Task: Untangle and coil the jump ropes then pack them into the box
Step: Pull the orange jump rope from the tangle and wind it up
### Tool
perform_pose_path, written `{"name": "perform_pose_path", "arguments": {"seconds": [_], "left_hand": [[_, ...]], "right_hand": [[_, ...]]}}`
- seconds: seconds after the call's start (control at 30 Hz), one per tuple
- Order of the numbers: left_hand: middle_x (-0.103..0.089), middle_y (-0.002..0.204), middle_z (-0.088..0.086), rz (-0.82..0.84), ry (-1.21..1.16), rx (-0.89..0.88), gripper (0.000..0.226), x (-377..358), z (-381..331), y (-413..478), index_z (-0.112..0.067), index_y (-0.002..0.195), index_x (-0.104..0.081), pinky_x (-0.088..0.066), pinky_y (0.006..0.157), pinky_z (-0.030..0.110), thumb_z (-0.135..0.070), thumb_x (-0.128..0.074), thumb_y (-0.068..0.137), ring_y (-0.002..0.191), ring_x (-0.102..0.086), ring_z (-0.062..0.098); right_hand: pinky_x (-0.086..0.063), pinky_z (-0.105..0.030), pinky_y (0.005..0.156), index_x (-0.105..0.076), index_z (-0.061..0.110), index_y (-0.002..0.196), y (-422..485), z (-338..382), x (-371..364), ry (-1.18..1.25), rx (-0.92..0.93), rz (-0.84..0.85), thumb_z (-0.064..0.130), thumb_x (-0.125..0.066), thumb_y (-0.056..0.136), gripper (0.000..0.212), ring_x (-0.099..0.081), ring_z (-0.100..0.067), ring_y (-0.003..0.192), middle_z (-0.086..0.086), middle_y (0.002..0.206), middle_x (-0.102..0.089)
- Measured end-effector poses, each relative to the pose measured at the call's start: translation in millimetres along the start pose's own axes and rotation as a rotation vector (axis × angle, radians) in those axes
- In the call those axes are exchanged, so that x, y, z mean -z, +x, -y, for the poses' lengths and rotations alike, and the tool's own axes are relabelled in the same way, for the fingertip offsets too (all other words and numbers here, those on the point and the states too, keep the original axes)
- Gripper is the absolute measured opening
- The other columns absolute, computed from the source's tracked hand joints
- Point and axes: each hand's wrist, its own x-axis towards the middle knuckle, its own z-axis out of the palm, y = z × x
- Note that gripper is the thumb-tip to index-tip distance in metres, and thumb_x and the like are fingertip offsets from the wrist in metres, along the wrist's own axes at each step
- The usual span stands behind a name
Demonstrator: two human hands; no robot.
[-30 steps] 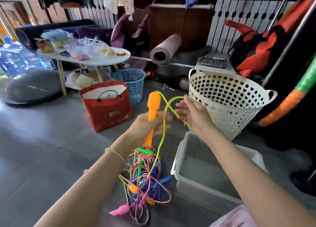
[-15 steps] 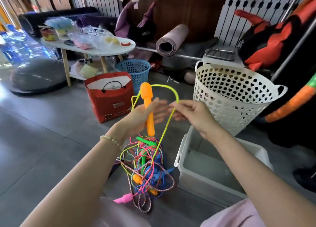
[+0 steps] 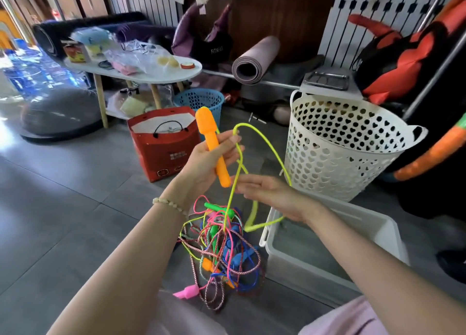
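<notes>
Lowered since half a second ago, the right hand (image 3: 272, 198) is now seen below the left hand (image 3: 209, 163) rather than level with it, and the loop of yellow rope (image 3: 229, 203) has been drawn out wider to the right.

An orange handle (image 3: 213, 145) is gripped in the left hand, with the fingers curled round its shaft and its thick end pointing up and away. The yellow rope is caught at those same fingertips. From there one strand is led down into the tangled pile (image 3: 222, 254) on the floor, while another is carried in an arc to the right, behind the right hand, and down beside the box (image 3: 267, 236). The right hand is held open with the fingers straight. Nothing is pinched in it, though the rope passes close by its fingertips.

The step in hand is judged to be the freeing and coiling of the first rope; the other ropes are left knotted together in the pile, just left of the box, with a pink handle (image 3: 187, 291) lying at the near edge. No rope can be seen packed in the box yet.

For the next move, the slack would need to be gathered by the right hand and laid as a loop against the handle. A gentle pull is called for, since the strand is still threaded through the pile and could tighten the knot.
</notes>
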Motion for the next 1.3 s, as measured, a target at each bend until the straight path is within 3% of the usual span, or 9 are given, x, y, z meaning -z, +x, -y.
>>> {"name": "perform_pose_path", "arguments": {"seconds": [0.17,0.3,0.43,0.53,0.63,0.73,0.93,1.07,1.3], "left_hand": [[-0.070,0.099,-0.003,-0.006,-0.007,0.005,0.021,9,8,4,-0.009,0.113,-0.060,-0.055,0.076,0.021,-0.017,-0.046,0.099,0.089,-0.070,0.010],[-0.065,0.113,-0.002,0.298,0.420,0.181,0.026,19,29,-8,-0.016,0.119,-0.058,-0.049,0.088,0.020,-0.019,-0.043,0.099,0.099,-0.064,0.005],[-0.072,0.087,-0.009,0.384,0.622,0.168,0.013,9,36,-12,-0.008,0.102,-0.067,-0.053,0.076,0.016,-0.008,-0.059,0.092,0.079,-0.066,0.000],[-0.072,0.074,-0.006,0.261,0.477,0.129,0.006,1,25,-10,-0.008,0.092,-0.065,-0.056,0.065,0.019,-0.005,-0.060,0.090,0.063,-0.067,0.006],[-0.071,0.078,-0.001,0.066,0.229,0.038,0.006,-1,14,-3,-0.009,0.091,-0.064,-0.058,0.064,0.021,-0.008,-0.058,0.092,0.066,-0.069,0.011],[-0.071,0.085,-0.002,-0.057,0.069,-0.008,0.006,3,10,5,-0.011,0.093,-0.063,-0.057,0.065,0.021,-0.011,-0.057,0.093,0.069,-0.070,0.011],[-0.070,0.100,-0.001,0.066,0.140,0.069,0.016,14,24,7,-0.012,0.106,-0.062,-0.055,0.079,0.022,-0.019,-0.049,0.098,0.086,-0.070,0.008],[-0.070,0.094,-0.006,0.337,0.652,0.154,0.014,20,41,-3,-0.016,0.104,-0.067,-0.048,0.081,0.015,-0.019,-0.059,0.094,0.083,-0.064,-0.001],[-0.072,0.076,-0.001,0.336,0.524,0.167,0.006,3,31,-8,-0.007,0.089,-0.068,-0.056,0.067,0.019,-0.009,-0.062,0.090,0.068,-0.068,0.008]], "right_hand": [[-0.053,-0.013,0.063,-0.065,-0.008,0.102,7,9,1,0.011,0.096,-0.310,0.005,-0.061,0.088,0.020,-0.064,-0.001,0.060,0.006,0.069,-0.071],[-0.054,-0.015,0.062,-0.068,0.009,0.087,4,30,20,0.277,0.274,-0.563,0.009,-0.058,0.090,0.010,-0.065,-0.004,0.061,0.004,0.071,-0.073],[-0.052,-0.016,0.063,-0.068,0.012,0.087,2,36,29,0.348,0.325,-0.677,0.013,-0.058,0.091,0.012,-0.064,-0.008,0.066,0.002,0.076,-0.073],[-0.054,-0.020,0.066,-0.067,0.014,0.095,4,31,32,0.370,0.246,-0.615,0.028,-0.047,0.097,0.025,-0.067,-0.011,0.071,-0.004,0.089,-0.072],[-0.055,-0.027,0.083,-0.064,0.013,0.110,3,18,25,0.337,0.031,-0.266,0.043,-0.032,0.098,0.046,-0.069,-0.015,0.090,-0.006,0.104,-0.071],[-0.050,-0.022,0.089,-0.061,0.010,0.116,2,3,11,0.030,-0.036,-0.060,0.023,-0.051,0.095,0.027,-0.065,-0.007,0.098,-0.003,0.111,-0.068],[-0.053,-0.016,0.061,-0.066,-0.003,0.094,11,14,12,0.092,0.151,-0.450,0.000,-0.067,0.082,0.013,-0.063,-0.005,0.057,-0.009,0.076,-0.069],[-0.053,-0.015,0.061,-0.067,0.007,0.090,13,26,23,0.341,0.290,-0.644,0.005,-0.064,0.086,0.006,-0.068,-0.007,0.065,0.000,0.073,-0.074],[-0.055,-0.021,0.073,-0.065,0.010,0.098,14,23,24,0.420,0.292,-0.660,0.015,-0.055,0.093,0.012,-0.070,-0.012,0.081,-0.004,0.090,-0.073]]}}
